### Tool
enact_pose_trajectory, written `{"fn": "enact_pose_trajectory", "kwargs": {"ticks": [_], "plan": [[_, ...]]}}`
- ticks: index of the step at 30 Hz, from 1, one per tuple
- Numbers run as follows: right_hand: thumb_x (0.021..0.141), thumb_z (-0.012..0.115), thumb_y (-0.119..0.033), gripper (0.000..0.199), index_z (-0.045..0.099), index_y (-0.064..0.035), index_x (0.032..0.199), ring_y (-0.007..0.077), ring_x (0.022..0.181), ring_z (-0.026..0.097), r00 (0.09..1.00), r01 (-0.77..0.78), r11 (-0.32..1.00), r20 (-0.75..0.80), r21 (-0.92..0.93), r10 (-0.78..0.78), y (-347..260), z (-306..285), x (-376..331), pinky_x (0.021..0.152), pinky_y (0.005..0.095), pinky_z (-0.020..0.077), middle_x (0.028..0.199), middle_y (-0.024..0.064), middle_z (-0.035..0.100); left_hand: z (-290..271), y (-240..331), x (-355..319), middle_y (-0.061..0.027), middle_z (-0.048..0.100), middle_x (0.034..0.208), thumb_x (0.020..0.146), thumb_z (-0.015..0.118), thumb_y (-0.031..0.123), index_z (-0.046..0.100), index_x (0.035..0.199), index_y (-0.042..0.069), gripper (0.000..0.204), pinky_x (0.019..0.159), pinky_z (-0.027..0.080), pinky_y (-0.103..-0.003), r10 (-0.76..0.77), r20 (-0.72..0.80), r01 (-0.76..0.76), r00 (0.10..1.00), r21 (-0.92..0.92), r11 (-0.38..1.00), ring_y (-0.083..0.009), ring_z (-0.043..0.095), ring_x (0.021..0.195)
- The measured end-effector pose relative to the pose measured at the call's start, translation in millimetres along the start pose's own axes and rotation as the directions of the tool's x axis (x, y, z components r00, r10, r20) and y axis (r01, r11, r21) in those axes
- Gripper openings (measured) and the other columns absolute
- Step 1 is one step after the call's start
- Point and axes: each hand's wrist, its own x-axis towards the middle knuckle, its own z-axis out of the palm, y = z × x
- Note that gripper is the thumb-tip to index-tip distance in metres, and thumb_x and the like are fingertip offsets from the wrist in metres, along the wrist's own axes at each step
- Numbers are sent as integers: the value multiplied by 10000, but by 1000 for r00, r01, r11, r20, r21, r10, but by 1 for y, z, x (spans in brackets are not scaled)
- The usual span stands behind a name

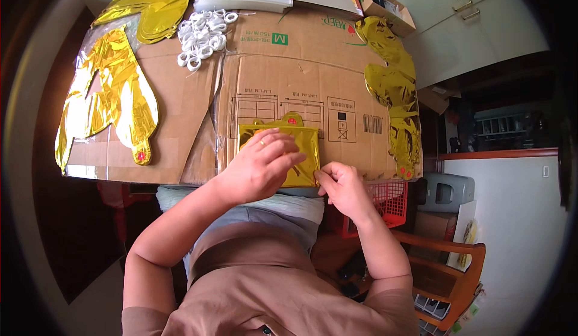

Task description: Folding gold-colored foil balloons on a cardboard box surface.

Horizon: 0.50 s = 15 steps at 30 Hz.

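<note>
The person's left hand (260, 166) lies flat, fingers spread, on a folded gold foil balloon (283, 151), pressing it down onto the flattened cardboard sheet (301, 71) that covers the table; the balloon sits at the near edge of the cardboard, right in front of the person. The right hand (342, 187) is at the balloon's lower right corner, thumb and fingertips drawn together as if pinching the foil's edge (how much foil lies between them cannot be told from here). The likely trouble is slippage: the foil looks slick and springy, so if the flat hand lifts, the fold could pop open, and a hard tug at the corner could crease or tear the thin film near its seam. Lying so close to the edge, the balloon could also slide off toward the lap. The foil is mirror-bright and crinkled, folded to a rough rectangle with a small rounded tab and a red dot at the top. Other deflated gold foil balloons lie spread at the left (105, 104), stacked at the far left corner (158, 6) and strung down the right edge (394, 89). A heap of white ribbon coils (201, 36) rests near the top; the cardboard is matte brown, creased and printed.
</note>
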Motion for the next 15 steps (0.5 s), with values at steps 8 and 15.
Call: {"fn": "enact_pose_trajectory", "kwargs": {"ticks": [8,15], "plan": [[940,614,-158,210,596,-13,789,405,653,657,928,243,866,-155,-438,-339,-3,14,-9,605,470,527,689,216,646,-13,11,-26,-180,533,1402,864,696,192,601,1307,58,473,1154,336,-516,-194,60,173,979,256,951,-367,463,1360],[952,617,-229,236,596,-16,1052,364,1072,621,802,218,653,-248,-725,-544,-33,17,-9,895,486,481,1174,190,631,-11,13,-28,-190,481,1475,884,686,227,550,1375,36,543,1180,294,-521,-216,110,174,970,300,938,-385,398,1421]]}}
